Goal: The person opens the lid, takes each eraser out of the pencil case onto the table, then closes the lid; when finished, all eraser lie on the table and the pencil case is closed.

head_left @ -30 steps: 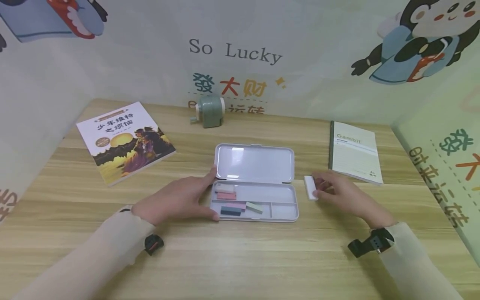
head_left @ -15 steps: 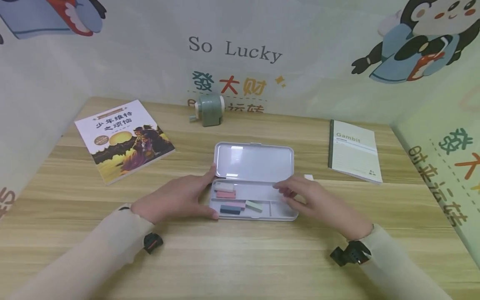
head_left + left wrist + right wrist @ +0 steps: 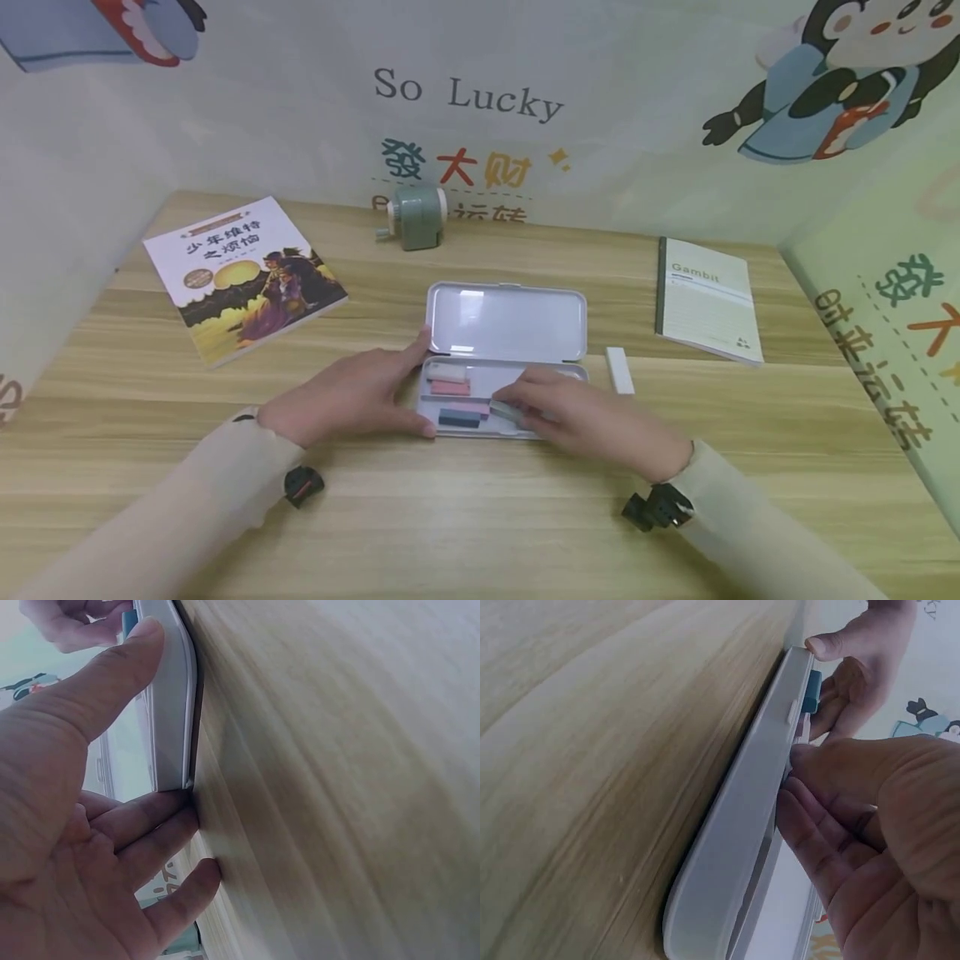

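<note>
An open white pencil case lies mid-table, lid tipped back. My left hand grips its left end, thumb on the front corner and fingers at the back edge, as the left wrist view shows. My right hand reaches into the front compartment and pinches a pale green eraser, mostly hidden by the fingers. Left of it lie a dark blue eraser and a partly covered pink-purple one. The back compartment holds a white eraser and a pink eraser. Another white eraser rests on the table, right of the case.
A picture-covered book lies at the back left. Behind the case stands a green pencil sharpener with a crank, close to the wall. A pale notebook lies at the right. Printed sheeting walls border the wooden table.
My right hand has left the white eraser on the table, moved left into the pencil case and taken hold of the green eraser. My left hand has stayed on the case.
</note>
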Tool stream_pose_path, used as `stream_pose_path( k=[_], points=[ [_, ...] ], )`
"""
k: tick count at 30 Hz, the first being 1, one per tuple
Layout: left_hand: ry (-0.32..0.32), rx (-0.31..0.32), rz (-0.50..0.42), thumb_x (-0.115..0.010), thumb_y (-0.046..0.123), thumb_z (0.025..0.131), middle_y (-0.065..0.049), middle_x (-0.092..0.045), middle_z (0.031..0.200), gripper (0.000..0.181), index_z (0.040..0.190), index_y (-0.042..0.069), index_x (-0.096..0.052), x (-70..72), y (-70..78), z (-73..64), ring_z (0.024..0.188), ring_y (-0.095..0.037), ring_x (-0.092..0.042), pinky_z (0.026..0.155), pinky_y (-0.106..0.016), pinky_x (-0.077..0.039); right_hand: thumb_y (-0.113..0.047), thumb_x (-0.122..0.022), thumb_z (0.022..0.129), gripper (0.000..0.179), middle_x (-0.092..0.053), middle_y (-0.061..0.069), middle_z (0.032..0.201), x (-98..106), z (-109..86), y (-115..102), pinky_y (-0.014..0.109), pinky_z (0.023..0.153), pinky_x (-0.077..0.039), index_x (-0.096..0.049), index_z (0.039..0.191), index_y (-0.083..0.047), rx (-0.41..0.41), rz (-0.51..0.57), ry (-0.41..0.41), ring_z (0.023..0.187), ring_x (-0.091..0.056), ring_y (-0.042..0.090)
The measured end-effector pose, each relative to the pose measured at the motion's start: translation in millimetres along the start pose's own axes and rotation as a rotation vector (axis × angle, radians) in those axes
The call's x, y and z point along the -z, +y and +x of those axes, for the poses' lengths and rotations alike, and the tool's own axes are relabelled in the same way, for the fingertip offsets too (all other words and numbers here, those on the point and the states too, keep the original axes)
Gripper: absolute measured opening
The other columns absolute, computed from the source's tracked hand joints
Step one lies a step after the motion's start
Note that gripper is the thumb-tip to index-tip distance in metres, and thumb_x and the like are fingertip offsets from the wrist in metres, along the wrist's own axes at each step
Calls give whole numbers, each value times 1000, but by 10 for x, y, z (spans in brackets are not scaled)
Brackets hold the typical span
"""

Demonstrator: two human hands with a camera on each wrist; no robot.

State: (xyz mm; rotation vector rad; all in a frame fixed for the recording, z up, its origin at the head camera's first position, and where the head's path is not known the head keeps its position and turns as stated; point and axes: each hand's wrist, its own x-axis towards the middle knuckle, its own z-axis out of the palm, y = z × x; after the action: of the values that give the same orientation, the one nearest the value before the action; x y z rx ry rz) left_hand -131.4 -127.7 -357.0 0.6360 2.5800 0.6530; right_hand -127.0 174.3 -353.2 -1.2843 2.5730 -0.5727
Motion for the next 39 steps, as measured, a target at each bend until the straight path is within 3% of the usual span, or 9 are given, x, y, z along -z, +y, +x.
stream_pose_path(
  k=[3,13,25,27,34,39],
  points=[
    [-7,1,-2,-82,55,86,-22,-50,160,120,169,6,-10,-6,3,7,145,-38,-54,123,-57,-42,-2,-66,100,37,-68,8,134,-16,16,-24,39,107,-58,-67,136,-9,-2,-34,-27,125,-64,21],
    [-3,5,12,-81,56,86,-22,-47,162,120,168,6,-11,3,18,13,146,-39,-52,122,-57,-42,1,-65,99,42,-65,7,133,6,76,-92,36,106,-58,-68,138,-14,-4,-78,-61,122,-62,19],
    [2,-3,3,-83,53,85,-23,-50,159,121,168,6,-10,-10,-4,18,144,-39,-54,121,-56,-43,-1,-66,100,41,-65,7,118,2,63,-122,23,88,-60,-66,139,-14,-2,-173,-72,104,-60,13],
    [5,-10,6,-84,52,85,-24,-52,157,121,168,5,-10,-8,-2,15,143,-39,-56,121,-56,-44,0,-66,100,43,-65,6,117,-2,45,-115,23,86,-60,-65,140,-15,-12,-163,-65,102,-60,13],
    [6,-14,-6,-84,53,85,-24,-49,159,121,168,5,-10,-17,-17,9,144,-40,-54,122,-56,-43,-3,-67,100,41,-65,4,124,35,-2,-103,32,97,-61,-62,140,-14,-48,-76,-35,113,-62,15],
    [11,-15,4,-83,54,85,-25,-51,158,122,168,5,-9,-20,-18,11,143,-40,-55,121,-57,-44,-8,-66,102,38,-64,2,120,84,-73,-73,27,87,-59,-61,139,-12,-89,-59,0,100,-60,11]
  ],
)
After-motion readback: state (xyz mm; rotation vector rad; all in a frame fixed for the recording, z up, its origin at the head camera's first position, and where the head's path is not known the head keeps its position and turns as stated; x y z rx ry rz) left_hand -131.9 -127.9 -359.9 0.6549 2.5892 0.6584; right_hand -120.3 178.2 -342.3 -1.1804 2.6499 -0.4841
